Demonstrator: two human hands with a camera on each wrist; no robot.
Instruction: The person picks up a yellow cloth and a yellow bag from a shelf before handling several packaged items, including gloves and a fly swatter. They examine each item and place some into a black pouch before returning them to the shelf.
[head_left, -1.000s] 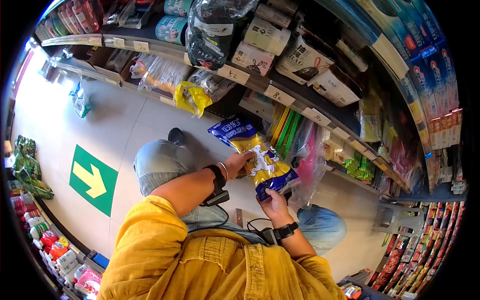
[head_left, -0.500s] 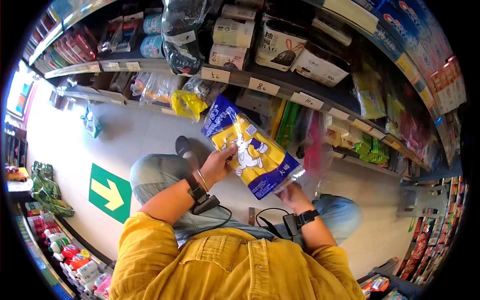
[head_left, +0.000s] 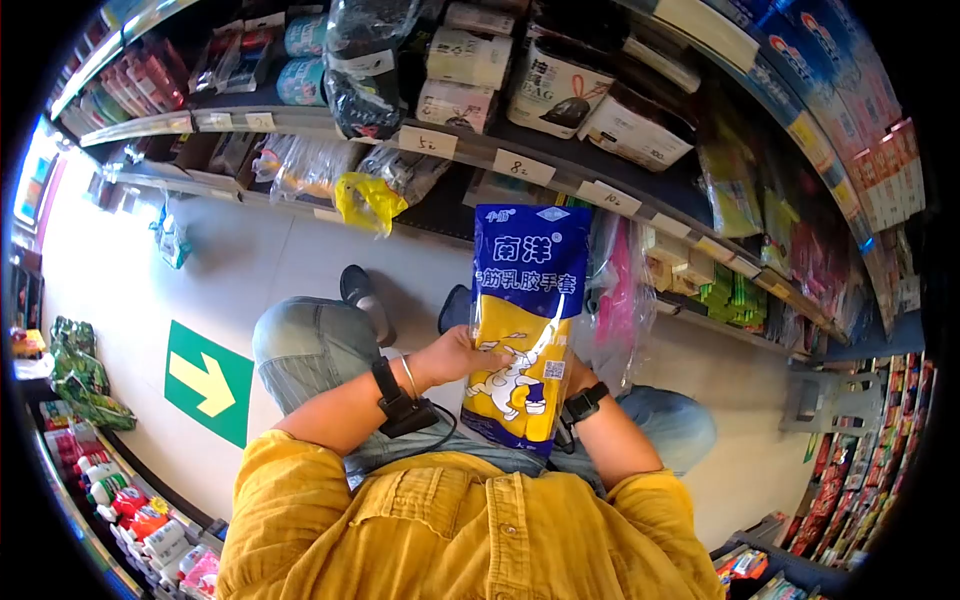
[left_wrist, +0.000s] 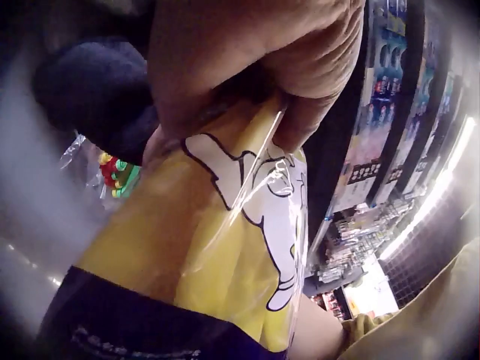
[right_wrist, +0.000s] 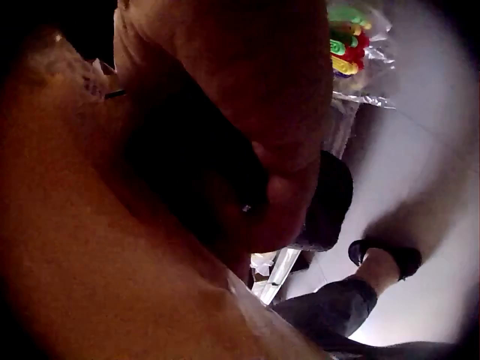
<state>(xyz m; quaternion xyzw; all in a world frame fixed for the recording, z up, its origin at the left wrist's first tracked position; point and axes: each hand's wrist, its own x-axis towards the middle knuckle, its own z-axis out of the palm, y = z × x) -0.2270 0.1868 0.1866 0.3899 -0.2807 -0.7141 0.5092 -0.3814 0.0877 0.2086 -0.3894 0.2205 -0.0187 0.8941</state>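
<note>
A clear-wrapped pack of yellow latex gloves (head_left: 525, 320), with a blue band of white lettering and a white cartoon animal, stands upright before my chest in the head view. My left hand (head_left: 450, 357) grips its left edge, thumb across the front. In the left wrist view that hand (left_wrist: 262, 45) pinches the wrapper above the cartoon on the pack (left_wrist: 202, 240). My right hand (head_left: 580, 374) is at the pack's right edge, mostly hidden behind it. The right wrist view shows this hand (right_wrist: 240, 90) in shadow against the pack's back; I cannot tell whether it grips.
Ahead runs a shelf (head_left: 470, 155) with price tags, bag rolls and boxes. A yellow plastic bag (head_left: 370, 203) hangs from the lower shelf. Pink plastic-wrapped goods (head_left: 625, 280) are right of the pack. A green arrow sign (head_left: 208, 383) marks the floor; a grey stool (head_left: 832, 400) is at right.
The pack has turned from tilted to upright, its blue lettered top now facing me. My right hand has moved from the bottom corner to behind the right edge; the left keeps its hold.
</note>
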